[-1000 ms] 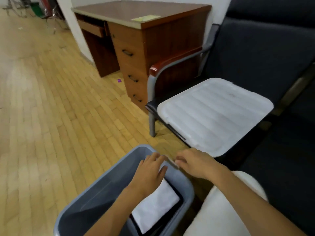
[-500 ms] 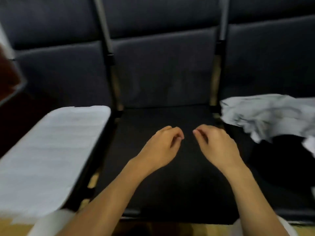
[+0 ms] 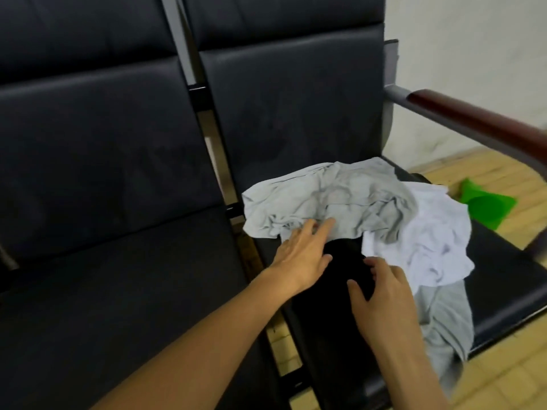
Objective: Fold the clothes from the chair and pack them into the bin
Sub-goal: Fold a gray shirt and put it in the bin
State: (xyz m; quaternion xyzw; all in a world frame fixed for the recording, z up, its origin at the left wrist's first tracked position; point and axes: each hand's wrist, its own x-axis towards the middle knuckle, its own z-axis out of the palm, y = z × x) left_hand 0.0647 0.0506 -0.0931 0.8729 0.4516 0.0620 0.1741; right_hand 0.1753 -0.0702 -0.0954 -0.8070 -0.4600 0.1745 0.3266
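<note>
Two bare forearms reach in from the near edge toward a heap of clothes on the right-hand seat of a row of dark padded chairs (image 3: 296, 113). Nearest, the right hand (image 3: 381, 291) lies on a black garment (image 3: 334, 303) that spreads over the front of the seat and hangs off its edge; the fingers are spread and only slightly bent, resting on the cloth rather than gripping it. Just beyond, the left hand (image 3: 305, 255) stretches forward with straight, loose fingers, the tips touching the near edge of a crumpled grey garment (image 3: 325, 199). That grey piece lies across the back of the seat, partly over the black one. Beside it to the right sits a rumpled white garment (image 3: 426, 244), with another pale grey piece (image 3: 444, 315) below it trailing over the seat front. The neighbouring seat on the left is bare dark upholstery. Further right, a reddish-brown armrest (image 3: 473, 116) on a grey metal frame juts out, and past it a green object (image 3: 485, 208) rests on the wooden floor (image 3: 503, 365) near a pale wall (image 3: 473, 39).
</note>
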